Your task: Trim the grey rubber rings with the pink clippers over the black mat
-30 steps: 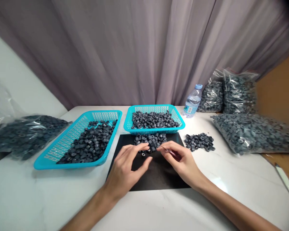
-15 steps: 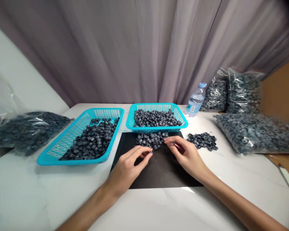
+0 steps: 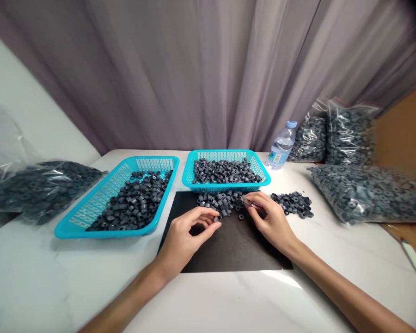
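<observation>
Between thumb and fingertips, my left hand [image 3: 185, 231] pinches a small dark cylindrical ring [image 3: 217, 218] above the black mat [image 3: 229, 249]. My right hand [image 3: 272, 222] is closed around a slim, shiny, reddish tool [image 3: 251, 204], mostly hidden by the fingers; its tip points left toward a heap of dark grey rings [image 3: 220, 201]. That heap lies on the mat's far part, just in front of the back blue basket [image 3: 225, 188]. One loose ring [image 3: 241, 217] sits on the mat between my hands.
A second blue basket [image 3: 100, 235], also holding dark rings, stands at left. More dark pieces [image 3: 293, 204] lie right of the mat. A water bottle [image 3: 280, 145] stands behind them. Filled plastic bags sit at right [image 3: 370, 194], back right [image 3: 350, 134] and far left [image 3: 52, 185].
My left thumb and fingers have come together on a ring. My right hand has shifted slightly right, and a loose ring now shows beside the heap. The view has moved a little.
</observation>
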A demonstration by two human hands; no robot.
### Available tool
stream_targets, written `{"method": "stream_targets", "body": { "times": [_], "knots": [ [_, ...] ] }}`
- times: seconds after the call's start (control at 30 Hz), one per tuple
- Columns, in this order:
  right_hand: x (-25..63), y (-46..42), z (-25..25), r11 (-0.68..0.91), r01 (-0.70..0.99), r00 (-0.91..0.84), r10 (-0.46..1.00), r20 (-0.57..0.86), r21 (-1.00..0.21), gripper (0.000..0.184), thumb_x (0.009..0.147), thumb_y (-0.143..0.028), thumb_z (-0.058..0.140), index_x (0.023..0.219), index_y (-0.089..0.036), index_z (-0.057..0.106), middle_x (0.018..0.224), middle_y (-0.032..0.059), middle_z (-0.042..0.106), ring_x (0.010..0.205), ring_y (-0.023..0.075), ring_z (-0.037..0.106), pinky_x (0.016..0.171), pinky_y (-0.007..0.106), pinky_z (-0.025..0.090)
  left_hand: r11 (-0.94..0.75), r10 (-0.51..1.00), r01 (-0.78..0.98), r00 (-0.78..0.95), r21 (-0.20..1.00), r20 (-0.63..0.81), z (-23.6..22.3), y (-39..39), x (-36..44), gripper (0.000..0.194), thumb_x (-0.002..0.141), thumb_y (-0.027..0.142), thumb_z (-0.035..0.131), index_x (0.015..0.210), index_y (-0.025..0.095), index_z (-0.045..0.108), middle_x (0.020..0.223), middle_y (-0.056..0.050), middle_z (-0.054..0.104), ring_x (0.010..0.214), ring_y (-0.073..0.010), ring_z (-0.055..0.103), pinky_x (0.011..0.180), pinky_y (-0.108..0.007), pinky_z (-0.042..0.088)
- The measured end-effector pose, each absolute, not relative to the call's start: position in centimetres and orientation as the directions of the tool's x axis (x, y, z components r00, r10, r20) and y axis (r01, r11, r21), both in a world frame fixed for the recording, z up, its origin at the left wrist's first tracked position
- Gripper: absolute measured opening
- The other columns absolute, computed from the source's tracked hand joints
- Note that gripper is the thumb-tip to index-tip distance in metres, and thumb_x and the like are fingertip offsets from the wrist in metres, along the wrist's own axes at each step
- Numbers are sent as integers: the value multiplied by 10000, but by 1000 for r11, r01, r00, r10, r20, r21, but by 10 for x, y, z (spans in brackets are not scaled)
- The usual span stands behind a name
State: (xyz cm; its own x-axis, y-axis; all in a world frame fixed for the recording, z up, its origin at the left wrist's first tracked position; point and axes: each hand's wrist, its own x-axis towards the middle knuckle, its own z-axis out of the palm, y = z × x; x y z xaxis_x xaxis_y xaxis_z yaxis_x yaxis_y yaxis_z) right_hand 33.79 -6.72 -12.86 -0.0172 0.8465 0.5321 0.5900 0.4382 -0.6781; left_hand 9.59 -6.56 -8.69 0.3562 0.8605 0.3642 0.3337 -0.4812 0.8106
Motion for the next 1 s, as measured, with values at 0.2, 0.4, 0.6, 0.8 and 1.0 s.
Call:
{"method": "stream_targets", "body": {
  "times": [0.2,0.4,0.6,0.8,1.0],
  "knots": [
    [326,-83,-112,415,352,1,896,443,-839,74,930,-287,623,923,-216,644,965,54,693,816,192,643,711,297,524,-357,901,235,343,904,267,-87,-64,97,162,843,271,750,990,204,735,911,-28,758,814,-167,733,809,-291,633],
    [312,-98,-101,320,146,-46,947,317,-936,183,876,-335,740,986,-223,648,870,0,667,674,122,585,579,221,464,-228,915,136,369,964,165,-83,-66,99,180,825,257,761,1001,215,752,956,-37,777,893,-188,746,873,-311,626],
    [312,-103,-97,423,249,-130,906,403,-871,157,912,-249,693,1061,-252,741,947,26,676,757,144,617,630,241,501,-117,884,78,462,990,68,-79,-69,99,178,883,280,713,1050,236,756,964,-32,783,891,-179,748,796,-270,620],
    [313,-105,-98,562,247,-209,826,523,-789,259,940,-117,589,1092,-259,743,1096,71,678,962,191,678,737,279,563,-58,874,44,484,997,29,-80,-70,100,149,905,281,697,1035,226,746,935,-27,767,822,-150,725,788,-259,604],
    [316,-102,-104,680,365,-259,730,632,-636,418,923,-27,516,1227,-267,676,1046,71,651,896,173,668,711,277,550,-5,890,8,456,1000,1,-77,-71,101,165,870,284,745,1009,196,735,953,-35,755,881,-159,727,815,-247,600]
  ]
}}
